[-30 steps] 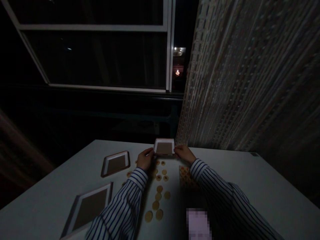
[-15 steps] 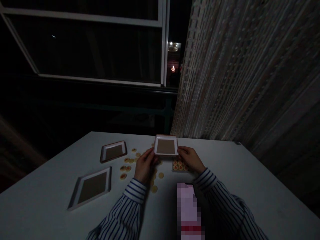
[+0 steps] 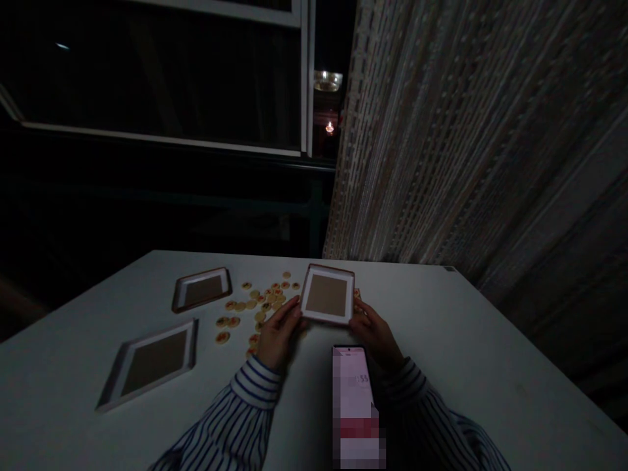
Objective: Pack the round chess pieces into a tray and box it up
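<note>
Both hands hold a shallow rectangular box point(image 3: 328, 294) above the table, its white-sided, grey-brown inside tilted towards me. My left hand point(image 3: 279, 333) grips its lower left corner, fingers closed on the edge. At the lower right corner my right hand point(image 3: 375, 330) pinches the other side. Several round, pale wooden Chinese chess pieces point(image 3: 265, 306) with red or black markings lie scattered left of and behind the left hand. More pieces point(image 3: 358, 294) peek out beside the box near my right fingers, mostly hidden.
On the left of the white table point(image 3: 466, 366) lie two more shallow boxes, a smaller one point(image 3: 202, 289) at the back and a larger one point(image 3: 150, 363) nearer me. A lit phone point(image 3: 354, 386) lies between my forearms. Behind the table hang a string curtain point(image 3: 417, 144) and a window point(image 3: 220, 85).
The held box has tilted up further towards me and now covers most of the grouped pieces by my right hand. The view has shifted, showing more scattered pieces.
</note>
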Tool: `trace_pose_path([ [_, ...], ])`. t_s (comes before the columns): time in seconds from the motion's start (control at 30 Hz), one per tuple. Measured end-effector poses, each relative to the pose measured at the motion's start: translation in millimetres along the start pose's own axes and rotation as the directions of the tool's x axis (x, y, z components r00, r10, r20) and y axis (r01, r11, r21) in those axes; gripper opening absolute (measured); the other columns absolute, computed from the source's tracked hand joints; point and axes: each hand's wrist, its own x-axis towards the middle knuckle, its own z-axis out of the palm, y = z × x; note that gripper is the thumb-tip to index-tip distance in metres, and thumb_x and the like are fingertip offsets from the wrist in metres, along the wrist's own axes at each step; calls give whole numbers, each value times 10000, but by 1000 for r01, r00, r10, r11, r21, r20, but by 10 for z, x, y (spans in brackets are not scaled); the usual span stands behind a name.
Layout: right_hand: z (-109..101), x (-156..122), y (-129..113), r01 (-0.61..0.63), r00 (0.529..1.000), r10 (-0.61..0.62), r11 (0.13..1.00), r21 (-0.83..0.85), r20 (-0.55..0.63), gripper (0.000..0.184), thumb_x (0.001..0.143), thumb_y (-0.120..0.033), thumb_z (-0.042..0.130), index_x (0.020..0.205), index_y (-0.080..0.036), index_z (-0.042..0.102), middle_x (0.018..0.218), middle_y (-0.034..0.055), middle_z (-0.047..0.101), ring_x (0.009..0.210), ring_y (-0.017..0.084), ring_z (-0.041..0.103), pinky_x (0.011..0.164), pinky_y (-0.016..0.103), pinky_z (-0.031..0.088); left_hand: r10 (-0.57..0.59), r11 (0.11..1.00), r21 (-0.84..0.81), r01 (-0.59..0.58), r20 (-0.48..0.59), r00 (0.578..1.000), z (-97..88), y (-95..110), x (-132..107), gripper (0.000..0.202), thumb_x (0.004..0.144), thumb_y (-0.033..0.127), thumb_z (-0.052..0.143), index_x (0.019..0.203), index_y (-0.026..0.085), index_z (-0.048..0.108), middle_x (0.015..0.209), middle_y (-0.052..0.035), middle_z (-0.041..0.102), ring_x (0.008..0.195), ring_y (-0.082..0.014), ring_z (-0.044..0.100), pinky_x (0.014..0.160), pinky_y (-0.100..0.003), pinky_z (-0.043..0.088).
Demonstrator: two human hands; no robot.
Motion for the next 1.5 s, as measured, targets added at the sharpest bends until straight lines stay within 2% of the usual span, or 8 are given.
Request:
trace_pose_path([
  [0.13,-22,-65,-44,106,993,-110,990,-97,-30,565,790,-340,493,1309,-172,344,803,25,630,757,150,577,700,270,460,20,1000,7,-20,8,1000,17,4,-50,513,585,395,699,1052,201,612,1124,-77,607,1004,-240,567,778,-347,518],
  [0.33,-63,-87,-71,205,976,-218,940,-274,-18,380,801,-330,465,1137,-174,546,843,48,627,761,155,574,719,262,458,79,996,48,-80,25,997,18,21,-71,486,593,396,693,1028,189,630,1130,-89,601,1017,-262,556,760,-336,517],
  [0.57,-91,-98,-105,269,956,-293,904,-331,-23,470,734,-318,563,1179,-170,522,855,57,629,691,149,554,663,263,469,116,979,165,-123,49,992,-16,-11,-58,479,632,412,661,1056,193,620,1100,-82,621,974,-248,578,766,-332,506],
  [0.77,-185,-47,-103,357,915,-401,857,-373,-45,420,750,-289,557,1148,-154,540,773,39,617,633,126,539,611,245,473,239,902,347,-256,91,967,73,37,-80,411,689,406,610,1022,166,636,1156,-95,589,1115,-253,494,959,-399,378],
  [0.9,-228,-55,-127,353,899,-426,844,-404,-103,379,775,-291,535,1127,-151,555,776,40,614,636,121,540,615,238,474,322,831,421,-363,168,932,190,159,-47,338,733,370,578,1017,196,635,1163,-69,586,1126,-222,489,1002,-394,333],
  [1.07,-240,-72,-123,297,911,-385,862,-412,-149,371,794,-315,518,1131,-163,550,762,32,621,647,125,563,619,240,485,433,716,469,-517,284,856,226,141,-12,327,765,315,555,1066,194,601,1190,-76,564,1138,-206,481,995,-387,355],
  [1.27,-225,-83,-115,243,934,-318,898,-366,-161,362,801,-339,510,1115,-166,557,895,62,660,763,156,612,677,266,504,650,412,547,-728,383,656,142,-70,-44,442,712,205,628,1144,213,534,1206,-84,546,1112,-206,503,955,-402,408],
  [1.5,-216,-96,-134,222,939,-287,926,-306,-189,333,788,-314,515,1085,-181,585,868,54,681,740,162,631,663,281,528,692,193,565,-802,502,520,92,-1,-35,449,725,158,614,1154,238,506,1185,-100,550,1056,-204,538,872,-385,469],
])
